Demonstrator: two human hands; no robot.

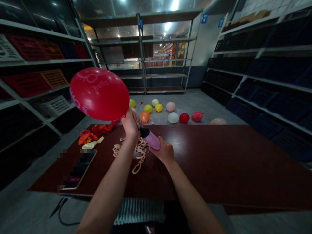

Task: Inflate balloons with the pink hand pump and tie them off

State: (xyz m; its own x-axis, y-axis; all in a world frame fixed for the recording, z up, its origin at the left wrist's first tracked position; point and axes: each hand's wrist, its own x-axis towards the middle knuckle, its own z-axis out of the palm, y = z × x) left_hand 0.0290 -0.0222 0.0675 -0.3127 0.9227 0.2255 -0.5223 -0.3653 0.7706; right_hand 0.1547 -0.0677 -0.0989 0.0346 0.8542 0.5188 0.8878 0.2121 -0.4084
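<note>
A large red balloon [99,94] with printed lettering, "hello" among it, bulges up and left from my left hand [131,125]. The fingers of that hand are closed around the balloon's neck. My right hand [165,150] grips a pink balloon pump [153,140] with a black end pointing toward my left hand. Whether the pump's tip sits inside the balloon's neck is hidden by my fingers. Below my hands, a heap of beige, cord-like loops [140,156] lies on the dark brown table [207,162].
Uninflated red and orange balloons [94,133], a cream one [93,143] and a dark flat tablet-like device [79,170] lie at the table's left. Several inflated balloons [173,117] rest on the floor beyond. Shelves with crates [26,83] flank both sides; a metal rack [143,76] stands behind.
</note>
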